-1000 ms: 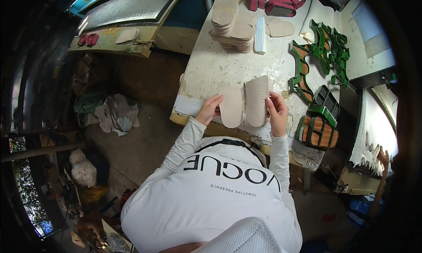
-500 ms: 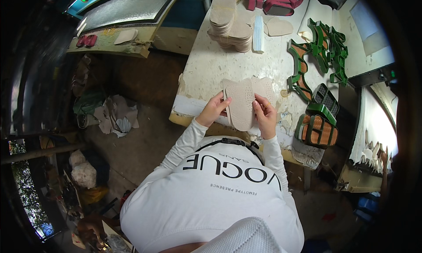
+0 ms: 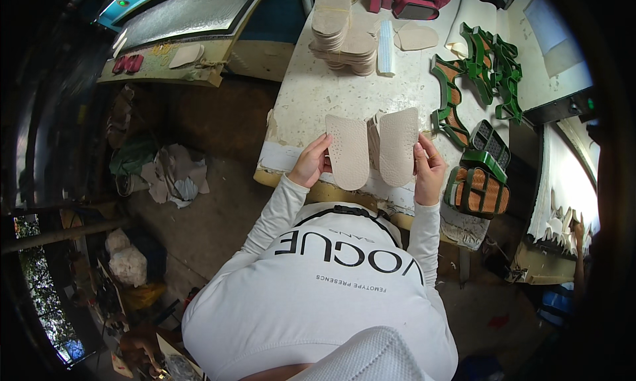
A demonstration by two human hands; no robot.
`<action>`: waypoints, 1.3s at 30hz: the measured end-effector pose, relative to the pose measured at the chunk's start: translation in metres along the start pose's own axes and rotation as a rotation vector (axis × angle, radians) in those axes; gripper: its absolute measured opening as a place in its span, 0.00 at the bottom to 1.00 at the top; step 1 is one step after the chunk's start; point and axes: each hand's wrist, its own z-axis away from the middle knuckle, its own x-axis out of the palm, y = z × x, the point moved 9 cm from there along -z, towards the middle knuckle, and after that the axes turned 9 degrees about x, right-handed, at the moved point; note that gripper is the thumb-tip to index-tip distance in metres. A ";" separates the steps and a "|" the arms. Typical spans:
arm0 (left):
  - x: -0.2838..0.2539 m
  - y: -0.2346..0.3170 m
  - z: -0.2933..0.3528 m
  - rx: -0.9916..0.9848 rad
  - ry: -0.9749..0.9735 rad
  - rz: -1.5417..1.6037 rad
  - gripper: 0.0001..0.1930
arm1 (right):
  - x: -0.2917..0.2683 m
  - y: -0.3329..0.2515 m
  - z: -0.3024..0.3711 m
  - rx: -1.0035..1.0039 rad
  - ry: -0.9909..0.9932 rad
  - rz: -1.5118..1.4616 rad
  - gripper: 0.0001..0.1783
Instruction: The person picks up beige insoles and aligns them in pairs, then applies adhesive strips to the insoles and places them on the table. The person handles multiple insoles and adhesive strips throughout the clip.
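My left hand pinches a beige, perforated insole by its left edge. In my right hand is a second beige insole, gripped along its right edge. Both insoles are held side by side over the near edge of the table, apart from each other at their rounded lower ends. In the gap between them several more beige insoles show edge-on; whether these lie on the table or are held too, I cannot tell.
Banded stacks of insoles stand on the white table at the back, beside a pale blue face mask and loose insoles. Magenta sandals lie behind; green sandals line the right side. At left is another bench.
The insoles, held overlapping before, are now spread into two separate pieces. My right hand has moved right with one, and my left hand has shifted slightly left with the other.
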 end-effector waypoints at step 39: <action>0.052 -0.028 -0.175 0.221 -0.345 -1.485 0.36 | -0.028 0.080 -0.015 -0.168 0.127 0.836 0.34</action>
